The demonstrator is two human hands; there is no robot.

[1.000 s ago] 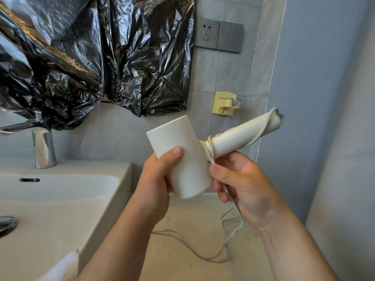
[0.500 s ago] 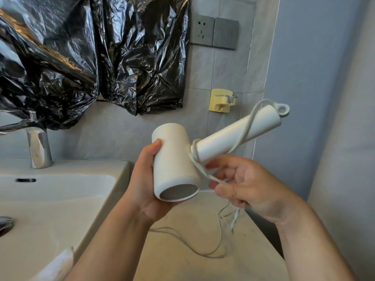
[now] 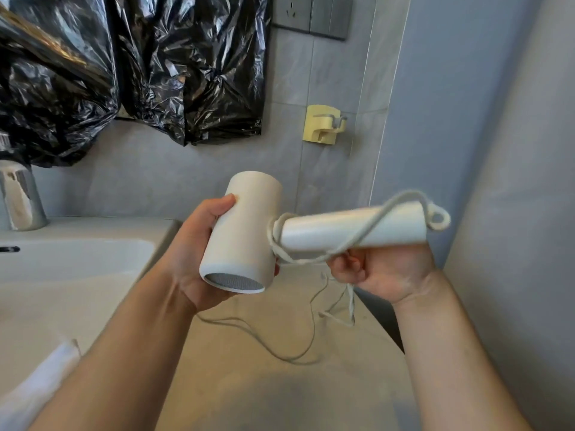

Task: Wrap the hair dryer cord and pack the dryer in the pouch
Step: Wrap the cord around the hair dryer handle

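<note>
A white hair dryer [image 3: 245, 231] is held in the air above the counter, its handle pointing right and its mesh intake facing down toward me. My left hand [image 3: 193, 256] grips the barrel from the left. The white cord [image 3: 351, 241] loops around the base of the handle and crosses diagonally over it to the hanging loop at the handle's end. My right hand [image 3: 382, 272], below the handle, is closed on the cord. The slack cord hangs down and curls on the counter. No pouch is in view.
A white sink basin [image 3: 62, 262] and chrome tap [image 3: 18, 197] are at the left. Black plastic sheeting [image 3: 124, 63] covers the wall above. A yellow wall holder [image 3: 323, 124] and grey socket panel [image 3: 311, 14] are behind. A beige countertop [image 3: 280, 368] lies below; a wall stands close on the right.
The dryer has rolled so the mesh end faces me and the handle levelled out. My right hand drew the cord across the handle and moved right beneath it.
</note>
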